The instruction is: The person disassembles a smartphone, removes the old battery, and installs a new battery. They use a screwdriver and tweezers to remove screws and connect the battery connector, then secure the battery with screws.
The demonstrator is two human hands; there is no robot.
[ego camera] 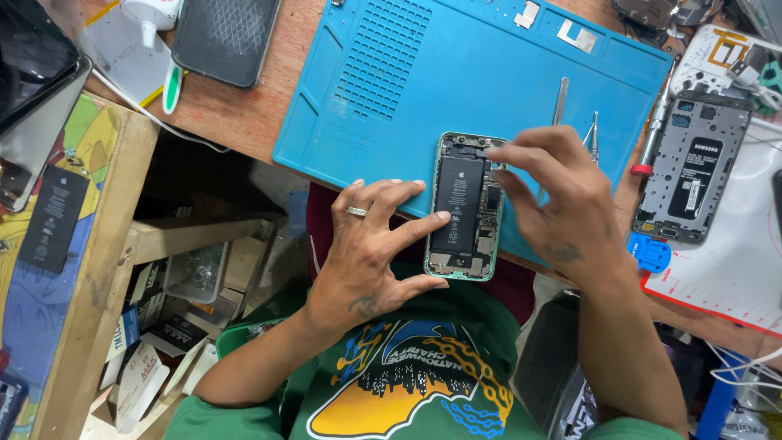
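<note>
An opened phone (463, 208) with a green frame and a black battery lies at the near edge of a blue work mat (423, 73). My left hand (371, 248) steadies the phone from its left side, index finger on the battery and thumb at the lower edge; a ring is on one finger. My right hand (554, 200) hovers over the phone's upper right, fingers curled with the tips touching near the top of the circuit board. Whether it pinches a small part is hidden.
Metal tweezers (562, 98) and a pointed tool (594, 134) lie on the mat. A second opened grey phone (694, 167) rests to the right beside a red-tipped screwdriver (652, 134). A dark phone (224, 37) lies top left. A loose battery (53, 218) sits on the left shelf.
</note>
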